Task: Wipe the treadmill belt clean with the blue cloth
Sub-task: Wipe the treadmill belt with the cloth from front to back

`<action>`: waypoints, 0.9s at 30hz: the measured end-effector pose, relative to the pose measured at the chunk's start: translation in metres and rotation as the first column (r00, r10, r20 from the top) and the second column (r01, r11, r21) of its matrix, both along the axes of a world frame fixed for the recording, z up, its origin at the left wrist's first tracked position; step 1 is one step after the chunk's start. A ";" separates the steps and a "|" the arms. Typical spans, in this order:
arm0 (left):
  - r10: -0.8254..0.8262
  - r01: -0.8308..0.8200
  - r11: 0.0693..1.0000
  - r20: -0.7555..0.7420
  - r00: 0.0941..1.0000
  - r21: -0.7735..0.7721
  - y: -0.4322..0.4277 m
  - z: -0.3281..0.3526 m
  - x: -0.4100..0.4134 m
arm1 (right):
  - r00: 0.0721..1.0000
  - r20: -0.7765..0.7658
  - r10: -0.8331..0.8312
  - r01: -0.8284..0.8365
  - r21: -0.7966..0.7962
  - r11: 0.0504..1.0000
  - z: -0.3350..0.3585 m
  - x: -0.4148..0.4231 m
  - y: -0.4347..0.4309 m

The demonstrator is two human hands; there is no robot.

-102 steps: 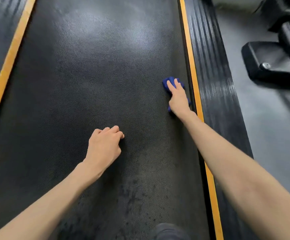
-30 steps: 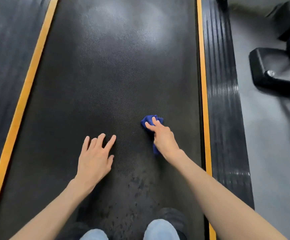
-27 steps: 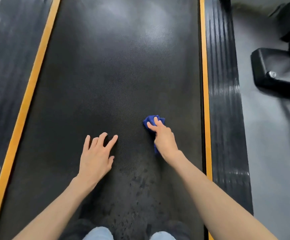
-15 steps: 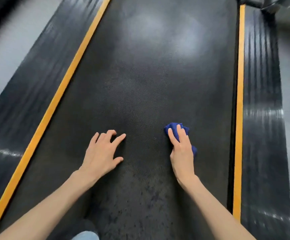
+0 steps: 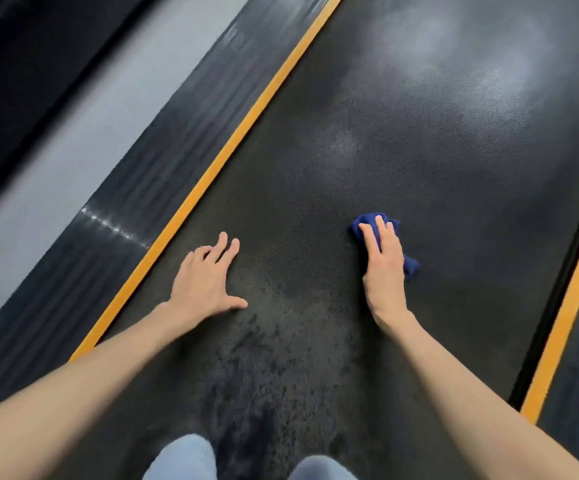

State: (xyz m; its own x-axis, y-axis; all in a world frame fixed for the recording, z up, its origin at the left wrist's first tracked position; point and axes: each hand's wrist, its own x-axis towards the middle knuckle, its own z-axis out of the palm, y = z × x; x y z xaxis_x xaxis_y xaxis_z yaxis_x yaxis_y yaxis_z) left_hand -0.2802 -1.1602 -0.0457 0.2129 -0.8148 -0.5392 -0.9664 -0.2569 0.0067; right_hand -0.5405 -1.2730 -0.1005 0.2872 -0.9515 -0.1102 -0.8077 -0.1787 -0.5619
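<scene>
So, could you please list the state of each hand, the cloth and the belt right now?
Right hand: flat, pressing the blue cloth down.
Blue cloth: bunched, on the belt under that hand.
Left hand: empty, fingers spread, resting on the belt.
Treadmill belt: dark blotches near the knees, none visible further up.

Soft overhead light falls on the treadmill belt [image 5: 402, 150], leaving pale, diffuse glare patches toward the upper right. A thin bright glint crosses the left side rail [image 5: 115, 226]. The upper left corner is dim and smeared with motion blur. Straight edges splay outward from wide-angle distortion. Shadows under both forearms are faint.
</scene>
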 end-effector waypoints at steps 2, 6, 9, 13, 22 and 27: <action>0.020 -0.020 1.000 -0.016 1.000 -0.005 0.001 -0.003 -0.003 | 0.998 -0.030 -0.059 0.057 -0.056 0.997 0.001 0.008 0.003; 0.005 -0.007 0.998 -0.031 1.000 -0.069 0.005 -0.014 0.004 | 0.994 0.015 -0.105 0.106 -0.093 0.990 0.002 0.018 0.003; -0.008 0.006 0.992 -0.018 1.000 -0.124 0.007 -0.019 0.011 | 0.996 0.064 0.063 -0.061 -0.040 0.997 0.009 0.067 0.000; -0.003 -0.001 0.989 -0.027 1.000 -0.147 0.010 -0.024 0.008 | 0.935 0.110 0.338 -0.339 -0.006 0.941 0.005 0.140 0.027; 0.087 -0.148 0.935 -0.194 0.977 -0.323 0.059 -0.001 0.043 | 0.959 0.052 0.280 -0.274 -0.101 0.956 0.007 0.151 -0.004; 0.210 -0.233 0.966 -0.178 0.961 -0.116 0.106 -0.005 0.058 | 0.864 0.254 0.435 -0.438 -0.048 0.898 0.002 0.205 0.029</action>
